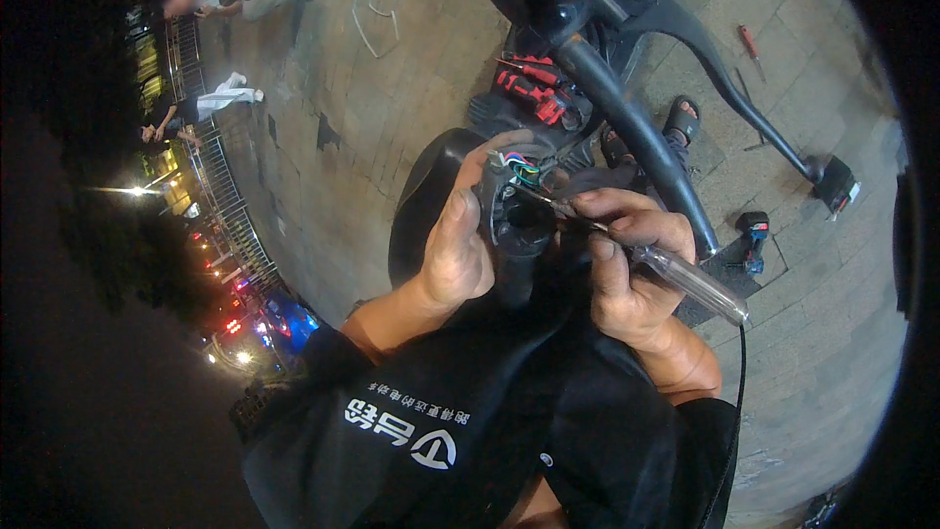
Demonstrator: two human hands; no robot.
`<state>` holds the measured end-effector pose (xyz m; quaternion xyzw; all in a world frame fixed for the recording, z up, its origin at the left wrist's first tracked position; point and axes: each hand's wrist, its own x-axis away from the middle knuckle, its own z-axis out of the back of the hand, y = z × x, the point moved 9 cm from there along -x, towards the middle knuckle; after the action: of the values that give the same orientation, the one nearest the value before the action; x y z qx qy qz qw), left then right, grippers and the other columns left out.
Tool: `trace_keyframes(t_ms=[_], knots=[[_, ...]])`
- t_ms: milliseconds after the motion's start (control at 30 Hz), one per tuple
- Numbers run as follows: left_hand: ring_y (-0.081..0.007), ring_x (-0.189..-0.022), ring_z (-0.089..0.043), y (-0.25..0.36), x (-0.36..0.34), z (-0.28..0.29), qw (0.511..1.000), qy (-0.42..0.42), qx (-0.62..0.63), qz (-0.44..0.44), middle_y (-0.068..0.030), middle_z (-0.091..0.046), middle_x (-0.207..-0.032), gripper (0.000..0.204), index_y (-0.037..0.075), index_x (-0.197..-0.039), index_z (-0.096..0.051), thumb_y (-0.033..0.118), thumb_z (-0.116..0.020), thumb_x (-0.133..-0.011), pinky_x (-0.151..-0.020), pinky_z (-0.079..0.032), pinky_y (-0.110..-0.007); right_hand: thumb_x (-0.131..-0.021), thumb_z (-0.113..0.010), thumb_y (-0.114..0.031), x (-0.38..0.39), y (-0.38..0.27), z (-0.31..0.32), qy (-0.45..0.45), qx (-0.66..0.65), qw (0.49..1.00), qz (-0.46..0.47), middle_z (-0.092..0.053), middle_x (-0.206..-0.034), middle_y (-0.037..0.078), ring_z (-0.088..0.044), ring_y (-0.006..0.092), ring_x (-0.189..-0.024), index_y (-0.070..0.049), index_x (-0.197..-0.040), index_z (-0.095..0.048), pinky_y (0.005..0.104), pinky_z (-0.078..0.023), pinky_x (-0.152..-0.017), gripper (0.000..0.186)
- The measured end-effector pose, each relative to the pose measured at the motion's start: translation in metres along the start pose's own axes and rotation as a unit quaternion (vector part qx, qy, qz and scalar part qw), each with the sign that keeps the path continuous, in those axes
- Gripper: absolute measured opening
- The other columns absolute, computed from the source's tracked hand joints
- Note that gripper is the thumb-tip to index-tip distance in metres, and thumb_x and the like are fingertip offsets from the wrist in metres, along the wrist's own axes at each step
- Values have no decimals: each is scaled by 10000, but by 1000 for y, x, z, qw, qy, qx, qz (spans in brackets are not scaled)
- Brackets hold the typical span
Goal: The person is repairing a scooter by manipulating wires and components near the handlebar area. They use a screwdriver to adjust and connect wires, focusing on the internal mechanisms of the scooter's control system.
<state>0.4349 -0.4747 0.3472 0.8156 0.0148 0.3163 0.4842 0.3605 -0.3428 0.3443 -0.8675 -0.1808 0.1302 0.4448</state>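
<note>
My left hand (455, 245) is wrapped round a dark switch housing (499, 201) near the end of a black grip (516, 274). Thin coloured wires (519, 167) show inside the opened housing. In my right hand (636, 255) is a slim probe with a clear handle (690, 284), a black cord trailing from its end. Its metal shaft points left into the housing, just below the wires; whether the tip touches anything I cannot tell. The fingers pinch the tool where shaft meets handle.
A black handlebar tube (636, 127) and brake lever (725, 88) extend on the right. Red tools (534, 88) lie on the vehicle's footboard. On the paving are a power drill (753, 240) and a red-handled screwdriver (750, 44). A sandalled foot (682, 118) stands nearby; people are at the far left.
</note>
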Motion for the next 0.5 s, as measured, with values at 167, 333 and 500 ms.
trace_keyframes(t_ms=[167, 333, 500], knots=[[-239, -1120, -589, 2, -2, 4, 999, 28, -18, 2, -164, -552, -1271, 838, -9, -1443, -282, 607, -499, -919, -911, -516, -368, -873, -590, 78, -4, -3, -4, -46, 39, 998, -15, -625, -1098, 225, -662, 210, -909, -26, -1021, -480, 315, -565, -768, 212], [-242, -1086, -603, 0, 0, 2, 1000, 7, 0, 20, -165, -556, -1258, 840, 9, -1442, -293, 615, -515, -904, -858, -537, -363, -867, -596, 70, -4, -4, -3, -12, 14, 1000, 9, -630, -1093, 228, -671, 209, -872, -26, -1000, -491, 318, -572, -745, 194], [-248, -1112, -594, 1, -1, 1, 999, 16, -8, 28, -172, -561, -1256, 840, 19, -1443, -292, 623, -510, -902, -905, -518, -369, -863, -606, 55, -6, -5, -3, -19, 32, 999, 0, -640, -1082, 227, -676, 216, -871, -29, -985, -501, 325, -574, -753, 181]])
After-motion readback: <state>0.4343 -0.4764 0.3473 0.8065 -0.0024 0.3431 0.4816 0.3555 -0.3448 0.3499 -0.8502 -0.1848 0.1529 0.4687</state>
